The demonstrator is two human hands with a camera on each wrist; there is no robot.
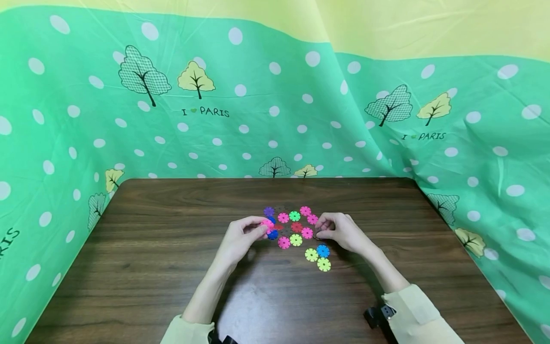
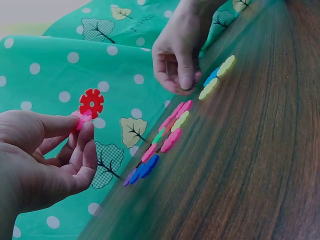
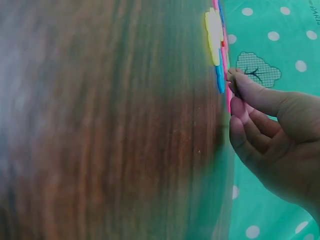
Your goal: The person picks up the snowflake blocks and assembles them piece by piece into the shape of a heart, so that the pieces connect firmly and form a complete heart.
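My left hand (image 1: 244, 235) pinches a pink notched disc (image 2: 82, 119) between thumb and forefinger. A red notched disc (image 2: 91, 104) is joined to it and stands up above the fingertips in the left wrist view. Across the group of discs, my right hand (image 1: 343, 231) pinches a dark brown disc (image 3: 234, 89), mostly covered by the thumb and fingers. Between the hands lie flat notched discs: a green one (image 1: 294, 216), a red one (image 1: 296, 227), a yellow one (image 1: 296, 240), several pink ones (image 1: 284, 242) and some dark brown ones. A purple disc (image 1: 268, 211) lies beyond the left fingertips.
Nearer to me, a blue disc (image 1: 322, 251) lies against two yellow discs (image 1: 324, 264). Everything rests on a dark wood-grain table (image 1: 172, 267). A green dotted cloth (image 1: 275, 119) with printed trees hangs behind the table and along its sides.
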